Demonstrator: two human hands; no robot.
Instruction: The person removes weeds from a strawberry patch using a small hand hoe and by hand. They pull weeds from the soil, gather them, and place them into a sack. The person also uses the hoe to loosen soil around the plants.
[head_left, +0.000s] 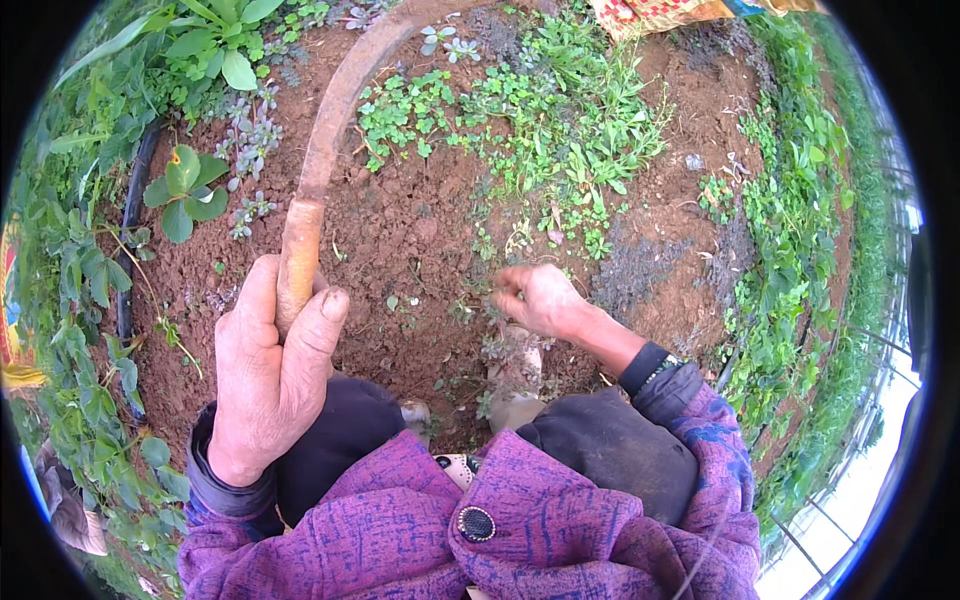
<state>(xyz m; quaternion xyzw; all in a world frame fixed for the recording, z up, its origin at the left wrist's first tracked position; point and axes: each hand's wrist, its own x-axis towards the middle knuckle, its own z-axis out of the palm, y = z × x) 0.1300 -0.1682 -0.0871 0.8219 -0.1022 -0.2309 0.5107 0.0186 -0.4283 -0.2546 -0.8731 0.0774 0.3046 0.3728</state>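
Note:
My left hand (259, 375) is closed around the wooden handle (300, 259) of a sickle. Its rusty curved blade (334, 120) rises over the soil and bends right at the top of the view. My right hand (546, 301) is low above the ground, just beyond a mud-covered boot (520, 367), with its fingers curled and slightly blurred. Thin weed stems (499, 349) lie below these fingers; whether the fingers grip any is unclear. Farther out grows a patch of green weeds (562, 127), with clover-like leaves (409, 109) on its left.
Reddish-brown soil (397, 232) lies between two leafy crop rows, one left (82, 247) and one right (787, 247). A black irrigation pipe (133, 217) runs along the left row. A woven sack (652, 15) rests at the far edge. Greyish wilted weeds (637, 270) spread right of my right hand.

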